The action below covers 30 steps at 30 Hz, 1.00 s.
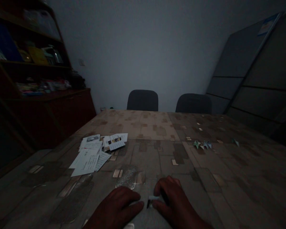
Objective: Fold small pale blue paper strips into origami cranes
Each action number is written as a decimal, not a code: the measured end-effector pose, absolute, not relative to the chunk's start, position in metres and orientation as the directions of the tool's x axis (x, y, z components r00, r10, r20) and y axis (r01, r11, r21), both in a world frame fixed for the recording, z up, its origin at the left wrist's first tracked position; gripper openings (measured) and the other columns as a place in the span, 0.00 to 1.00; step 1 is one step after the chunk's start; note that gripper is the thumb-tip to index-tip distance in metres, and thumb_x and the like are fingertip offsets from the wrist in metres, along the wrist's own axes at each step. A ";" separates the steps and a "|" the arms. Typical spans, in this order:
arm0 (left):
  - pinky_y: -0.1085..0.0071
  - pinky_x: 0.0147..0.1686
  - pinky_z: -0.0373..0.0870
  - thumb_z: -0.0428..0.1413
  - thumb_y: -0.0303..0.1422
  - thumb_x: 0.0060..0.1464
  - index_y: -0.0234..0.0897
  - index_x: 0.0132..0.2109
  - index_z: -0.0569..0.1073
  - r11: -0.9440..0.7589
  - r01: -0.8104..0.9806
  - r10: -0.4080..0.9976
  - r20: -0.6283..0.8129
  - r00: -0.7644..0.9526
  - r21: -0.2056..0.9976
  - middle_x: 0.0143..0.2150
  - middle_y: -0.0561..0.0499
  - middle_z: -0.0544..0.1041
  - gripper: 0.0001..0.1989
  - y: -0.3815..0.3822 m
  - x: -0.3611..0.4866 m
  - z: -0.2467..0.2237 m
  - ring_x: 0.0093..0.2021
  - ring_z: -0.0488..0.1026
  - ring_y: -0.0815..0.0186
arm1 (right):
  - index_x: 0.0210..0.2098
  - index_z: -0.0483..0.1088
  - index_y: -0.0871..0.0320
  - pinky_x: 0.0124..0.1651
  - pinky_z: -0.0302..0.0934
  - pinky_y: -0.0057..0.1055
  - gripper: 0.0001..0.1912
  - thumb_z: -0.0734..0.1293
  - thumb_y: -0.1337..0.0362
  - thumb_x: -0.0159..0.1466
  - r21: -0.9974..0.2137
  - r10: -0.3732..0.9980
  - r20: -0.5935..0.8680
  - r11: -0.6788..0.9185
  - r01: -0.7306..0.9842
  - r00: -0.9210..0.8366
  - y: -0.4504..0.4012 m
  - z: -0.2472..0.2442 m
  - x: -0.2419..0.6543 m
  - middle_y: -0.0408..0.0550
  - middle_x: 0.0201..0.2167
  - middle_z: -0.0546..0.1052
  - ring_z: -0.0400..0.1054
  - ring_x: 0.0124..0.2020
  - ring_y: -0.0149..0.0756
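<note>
In the dim head view, my right hand (173, 200) is at the table's near edge, thumb and fingertips closed around a small pale piece with a dark part (150, 202). It looks like folded paper, though most of it is hidden by the fingers. Just left of that piece, my left hand (119, 205) rests low over the table (143, 159), thumb and index finger slightly apart with nothing visible between them.
Loose printed sheets (88, 159) and cards (115, 141) lie on the left of the patterned table. Small folded paper pieces (202, 145) are at the right, another (234, 142) farther right. Two dark chairs (142, 100) (194, 103) stand behind; a shelf cabinet (50, 105) is left.
</note>
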State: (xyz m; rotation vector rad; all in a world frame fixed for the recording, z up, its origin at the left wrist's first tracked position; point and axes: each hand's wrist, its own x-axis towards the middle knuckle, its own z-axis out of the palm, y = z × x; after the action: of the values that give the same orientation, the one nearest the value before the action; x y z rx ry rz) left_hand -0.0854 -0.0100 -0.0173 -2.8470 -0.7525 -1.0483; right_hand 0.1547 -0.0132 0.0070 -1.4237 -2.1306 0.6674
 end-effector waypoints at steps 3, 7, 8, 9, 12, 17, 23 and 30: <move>0.66 0.41 0.74 0.47 0.27 0.64 0.44 0.58 0.68 -0.807 0.437 0.591 0.523 0.614 0.398 0.46 0.44 0.80 0.18 -0.011 -0.087 -0.006 0.43 0.76 0.60 | 0.30 0.67 0.57 0.39 0.53 0.29 0.14 0.71 0.81 0.51 -0.720 0.939 0.089 0.291 0.630 -0.332 -0.012 0.011 0.152 0.39 0.29 0.71 0.65 0.35 0.35; 0.69 0.33 0.72 0.60 0.31 0.51 0.43 0.44 0.77 -0.519 0.478 0.841 0.321 0.436 0.708 0.35 0.51 0.80 0.11 -0.009 -0.070 0.012 0.33 0.76 0.60 | 0.31 0.69 0.57 0.36 0.54 0.27 0.13 0.69 0.80 0.52 -0.821 0.927 0.113 0.290 0.492 -0.358 -0.008 0.020 0.153 0.37 0.28 0.70 0.65 0.32 0.32; 0.71 0.30 0.69 0.61 0.30 0.49 0.40 0.37 0.79 -0.412 0.480 0.878 0.196 0.437 0.775 0.30 0.52 0.78 0.06 -0.008 -0.063 0.016 0.30 0.73 0.62 | 0.32 0.69 0.57 0.36 0.54 0.27 0.12 0.69 0.79 0.53 -0.832 0.927 0.125 0.291 0.472 -0.353 -0.007 0.022 0.154 0.38 0.28 0.70 0.65 0.32 0.32; 0.74 0.27 0.65 0.61 0.27 0.45 0.38 0.32 0.79 -0.309 0.472 0.905 0.103 0.412 0.826 0.26 0.54 0.75 0.04 -0.006 -0.056 0.019 0.28 0.70 0.65 | 0.32 0.69 0.57 0.36 0.54 0.28 0.11 0.69 0.78 0.53 -0.838 0.926 0.135 0.297 0.458 -0.354 -0.007 0.024 0.155 0.38 0.28 0.70 0.65 0.32 0.33; 0.75 0.23 0.55 0.60 0.28 0.44 0.34 0.25 0.77 -0.073 0.368 0.926 -0.074 0.370 0.927 0.21 0.57 0.67 0.03 -0.001 -0.038 0.021 0.24 0.63 0.69 | 0.32 0.70 0.57 0.37 0.55 0.29 0.09 0.68 0.75 0.53 -0.847 0.911 0.161 0.325 0.420 -0.380 -0.006 0.032 0.158 0.40 0.28 0.70 0.65 0.33 0.35; 0.75 0.21 0.54 0.68 0.43 0.39 0.34 0.21 0.70 0.248 -0.054 0.939 -0.227 0.259 0.967 0.17 0.56 0.69 0.19 0.004 -0.028 0.013 0.19 0.61 0.72 | 0.30 0.67 0.57 0.33 0.55 0.29 0.03 0.64 0.64 0.58 -0.974 0.979 0.098 0.132 0.187 -0.178 -0.004 0.034 0.160 0.40 0.25 0.67 0.62 0.29 0.34; 0.77 0.20 0.61 0.72 0.46 0.34 0.32 0.25 0.73 0.312 -0.351 0.949 -0.271 0.161 0.883 0.18 0.54 0.76 0.23 -0.006 -0.026 0.003 0.17 0.66 0.74 | 0.28 0.66 0.58 0.31 0.54 0.29 0.13 0.64 0.55 0.61 -0.989 0.976 0.020 0.052 0.142 -0.218 -0.009 0.022 0.155 0.41 0.24 0.65 0.59 0.27 0.34; 0.78 0.19 0.60 0.73 0.47 0.31 0.31 0.25 0.73 0.351 -0.319 0.932 -0.297 0.206 0.881 0.18 0.52 0.77 0.25 -0.017 -0.020 -0.001 0.16 0.67 0.74 | 0.29 0.69 0.58 0.35 0.58 0.30 0.06 0.66 0.62 0.58 -0.974 0.972 0.059 0.106 0.198 -0.227 -0.018 0.020 0.149 0.43 0.26 0.71 0.65 0.30 0.36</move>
State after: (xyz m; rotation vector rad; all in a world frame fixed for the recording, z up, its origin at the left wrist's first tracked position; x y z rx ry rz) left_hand -0.0202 -0.0166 -0.0010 -2.2623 -2.8593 -2.9265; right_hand 0.1485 -0.0176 0.0203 -1.1852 -1.5698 1.1994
